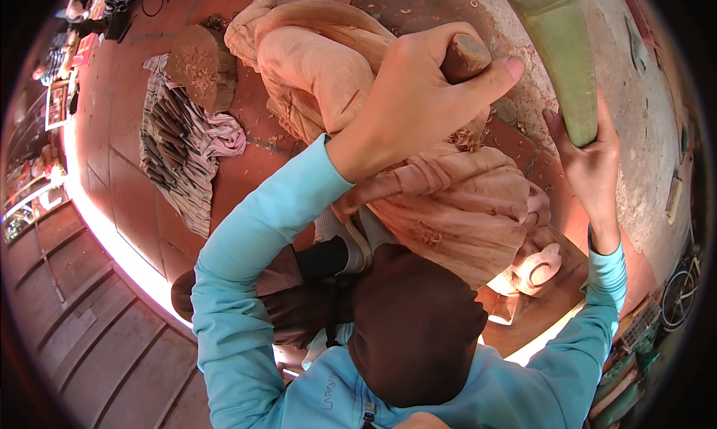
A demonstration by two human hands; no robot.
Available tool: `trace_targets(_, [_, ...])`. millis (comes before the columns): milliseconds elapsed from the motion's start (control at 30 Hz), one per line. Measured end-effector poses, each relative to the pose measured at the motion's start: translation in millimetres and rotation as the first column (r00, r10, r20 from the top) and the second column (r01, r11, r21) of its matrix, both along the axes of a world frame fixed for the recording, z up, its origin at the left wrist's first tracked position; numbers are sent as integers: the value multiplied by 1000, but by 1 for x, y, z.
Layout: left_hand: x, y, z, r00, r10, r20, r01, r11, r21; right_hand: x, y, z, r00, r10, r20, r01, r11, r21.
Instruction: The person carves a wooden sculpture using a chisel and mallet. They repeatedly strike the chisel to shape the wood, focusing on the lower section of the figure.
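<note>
Near the middle of the scene, the left hand (418,104) is wrapping its fingers tightly around the round wooden handle of a chisel (464,56), thumb stretched along the top, and is pressing the tool down onto the large pale reddish carved wooden figure (448,197). The blade itself is hiding behind the hand, where loose shavings are gathering on the carving. Farther right, the right hand (590,156) is closing around the lower end of a long greenish wooden mallet block (556,48), which is rising up and away toward the far right. Both sleeves are light blue. At the far left, a striped cloth roll of carving tools (175,145) is lying spread on the red tiled floor (127,175), with a rounded wooden block (196,67) covered in sawdust sitting on its far end.
</note>
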State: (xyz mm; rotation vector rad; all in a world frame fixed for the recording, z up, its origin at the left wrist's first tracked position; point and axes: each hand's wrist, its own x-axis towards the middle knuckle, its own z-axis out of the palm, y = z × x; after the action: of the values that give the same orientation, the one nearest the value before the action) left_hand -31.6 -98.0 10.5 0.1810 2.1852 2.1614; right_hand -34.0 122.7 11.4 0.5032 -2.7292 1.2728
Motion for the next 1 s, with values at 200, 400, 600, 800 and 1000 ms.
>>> trace_targets(200, [11,-1,-3,950,230,-211,-225,973,48,2,1,4,1000,-4,-21,4,1000,-7])
trace_targets(400, [11,-4,-5,961,223,-165,-212,974,80,4,0,7,998,-5,-57,7,999,40])
trace_targets(600, [11,-1,-3,957,219,-190,-210,975,70,6,-4,12,998,-2,-67,2,1000,2])
trace_targets(800, [13,-3,-3,964,161,-210,-163,987,6,7,0,13,998,-25,-62,25,1000,2])
trace_targets(1000, [15,3,-12,927,186,-326,-190,982,19,5,-4,19,966,81,-247,-44,987,152])
